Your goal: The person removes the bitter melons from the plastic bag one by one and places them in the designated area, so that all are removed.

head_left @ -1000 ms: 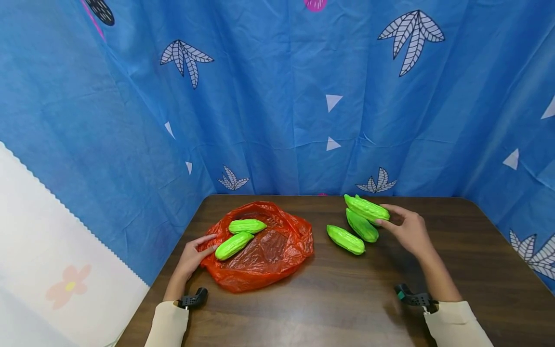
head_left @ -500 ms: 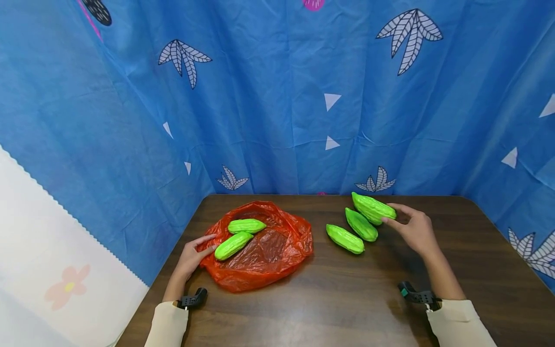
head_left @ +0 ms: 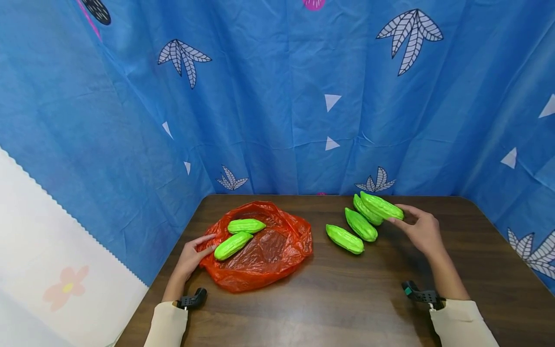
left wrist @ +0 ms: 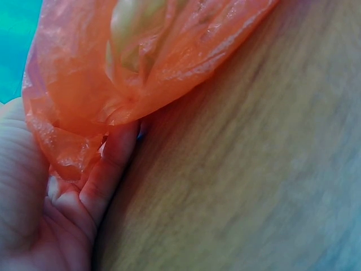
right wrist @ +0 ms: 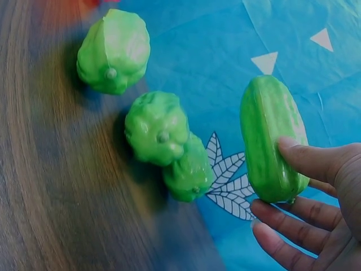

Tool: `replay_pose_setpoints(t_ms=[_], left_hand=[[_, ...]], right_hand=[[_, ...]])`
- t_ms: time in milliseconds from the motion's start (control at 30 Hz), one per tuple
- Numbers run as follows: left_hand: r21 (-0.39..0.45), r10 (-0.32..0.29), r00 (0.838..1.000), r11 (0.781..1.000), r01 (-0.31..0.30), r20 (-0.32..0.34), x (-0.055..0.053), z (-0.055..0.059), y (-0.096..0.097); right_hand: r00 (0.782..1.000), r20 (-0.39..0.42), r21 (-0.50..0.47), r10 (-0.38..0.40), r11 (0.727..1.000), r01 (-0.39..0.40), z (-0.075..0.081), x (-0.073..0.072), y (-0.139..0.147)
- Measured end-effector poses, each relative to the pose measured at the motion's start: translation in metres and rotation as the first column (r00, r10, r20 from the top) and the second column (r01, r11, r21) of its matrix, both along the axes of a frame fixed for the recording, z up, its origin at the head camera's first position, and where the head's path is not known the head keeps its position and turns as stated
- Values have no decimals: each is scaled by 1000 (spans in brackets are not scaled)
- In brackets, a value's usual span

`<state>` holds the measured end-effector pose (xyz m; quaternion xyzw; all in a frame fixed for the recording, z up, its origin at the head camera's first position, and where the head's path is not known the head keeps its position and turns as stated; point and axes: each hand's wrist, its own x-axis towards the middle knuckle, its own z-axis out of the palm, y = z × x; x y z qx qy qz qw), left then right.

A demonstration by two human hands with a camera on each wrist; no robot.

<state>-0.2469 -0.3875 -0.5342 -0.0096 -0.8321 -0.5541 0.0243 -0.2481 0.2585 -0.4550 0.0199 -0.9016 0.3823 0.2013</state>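
My right hand [head_left: 422,233] holds a bright green bitter melon [head_left: 381,206] by its near end, between thumb and fingers. The right wrist view shows this melon [right wrist: 273,135] tilted up, apart from the others. Just left of it, a row of further bitter melons lies on the table: one [head_left: 364,212] partly behind the held one, one in the middle [head_left: 361,225], and one nearest the bag [head_left: 344,239]. At the left, my left hand [head_left: 188,258] pinches the edge of a red plastic bag [head_left: 243,284]. Two bitter melons [head_left: 232,246] lie within the bag's spread opening.
The brown wooden table [head_left: 312,299] ends at a blue patterned curtain [head_left: 269,120] along its back. A white cloth with a flower print [head_left: 69,286] hangs at the left. Dark wrist cameras [head_left: 193,299] sit on both wrists.
My right hand has moved slightly right with the bitter melon, so more of the melon behind it shows. The left hand and the red bag have stayed in place.
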Motion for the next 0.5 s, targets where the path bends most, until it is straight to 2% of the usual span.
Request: replay_pose_setpoints(t_ms=[500], left_hand=[[22, 6, 1000, 1000, -7, 9, 2, 2, 2]], right_hand=[[996, 52, -7, -71, 997, 72, -9, -2, 14]])
